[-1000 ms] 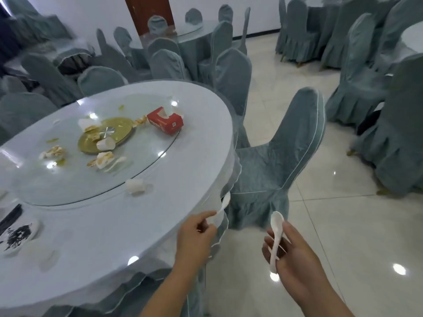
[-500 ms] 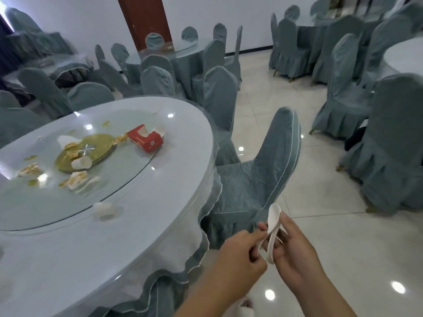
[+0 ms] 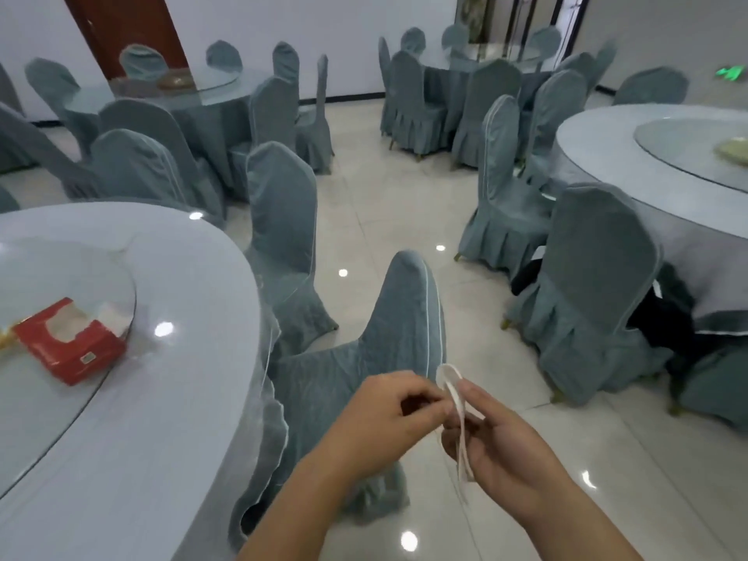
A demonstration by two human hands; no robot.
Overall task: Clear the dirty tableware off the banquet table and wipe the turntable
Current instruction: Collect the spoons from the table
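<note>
My right hand [image 3: 510,447] holds stacked white plastic spoons [image 3: 455,402] upright, bowls up, between thumb and fingers. My left hand [image 3: 384,415] is curled beside it, its fingertips pinching the spoons just below the bowls. Both hands hover off the banquet table's [image 3: 182,419] right edge, above a chair seat. The glass turntable [image 3: 48,419] shows only at the far left, with a red tissue box [image 3: 69,342] on it. The rest of the turntable is out of frame.
A grey-covered chair [image 3: 404,317] stands right in front of my hands, and another chair [image 3: 283,236] sits behind it at the table. More covered chairs and round tables [image 3: 607,155] fill the right and back. Glossy tiled floor [image 3: 384,196] runs between them.
The view has swung right, away from the table. My left hand carried its spoon to the right hand, and the spoons are now stacked together there.
</note>
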